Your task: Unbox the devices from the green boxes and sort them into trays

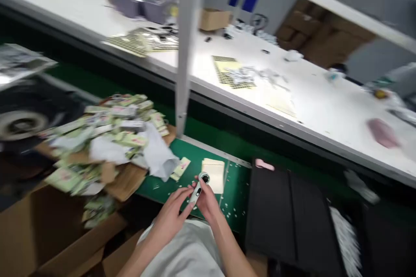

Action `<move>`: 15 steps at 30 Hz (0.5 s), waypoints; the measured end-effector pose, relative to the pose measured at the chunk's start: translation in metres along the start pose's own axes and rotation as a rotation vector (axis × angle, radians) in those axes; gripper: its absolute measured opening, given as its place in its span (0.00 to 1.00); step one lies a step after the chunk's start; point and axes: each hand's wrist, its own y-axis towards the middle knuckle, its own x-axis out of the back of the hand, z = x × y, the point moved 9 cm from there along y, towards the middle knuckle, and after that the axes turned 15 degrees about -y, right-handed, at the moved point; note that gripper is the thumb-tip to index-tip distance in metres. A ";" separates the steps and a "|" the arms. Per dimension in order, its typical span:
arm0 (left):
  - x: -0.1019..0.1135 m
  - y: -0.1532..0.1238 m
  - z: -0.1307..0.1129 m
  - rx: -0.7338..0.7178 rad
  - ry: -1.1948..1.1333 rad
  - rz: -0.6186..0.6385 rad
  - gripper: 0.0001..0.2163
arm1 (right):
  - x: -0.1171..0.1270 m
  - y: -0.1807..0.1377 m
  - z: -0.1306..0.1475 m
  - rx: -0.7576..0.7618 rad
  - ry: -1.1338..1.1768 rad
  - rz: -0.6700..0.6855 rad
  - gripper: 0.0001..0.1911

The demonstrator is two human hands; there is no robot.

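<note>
Both of my hands hold one small white device [199,187] with a round black-centred end, over the green mat [238,190]. My left hand [170,216] grips its lower part with curled fingers. Wrapped round the device from the right is my right hand [208,201]. A cream pad of paper [215,172] lies on the mat just beyond the device. A small green-and-white packet [180,168] lies to the left of the pad.
A heap of green-and-white packets [107,132] and white wrapping spills over cardboard at the left. A grey post [185,47] rises from the mat's far edge. Black trays [292,216] sit to the right. A white bench [292,91] with scattered parts runs behind.
</note>
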 end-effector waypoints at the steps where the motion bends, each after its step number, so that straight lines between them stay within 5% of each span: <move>1: -0.013 0.010 -0.001 -0.003 0.057 0.074 0.19 | 0.033 -0.003 0.017 0.038 0.017 -0.100 0.26; 4: -0.030 0.035 0.015 0.055 0.177 0.219 0.23 | 0.142 -0.031 0.060 0.105 -0.053 -0.382 0.25; 8: -0.021 0.067 0.047 0.146 0.335 0.287 0.26 | 0.276 -0.096 0.104 0.113 -0.319 -0.746 0.18; 11: -0.030 0.077 0.056 0.213 0.401 0.353 0.25 | 0.357 -0.128 0.138 0.047 -0.458 -0.910 0.13; 15: -0.075 0.073 0.043 0.219 0.467 0.388 0.25 | 0.449 -0.139 0.218 -0.043 -0.829 -1.080 0.07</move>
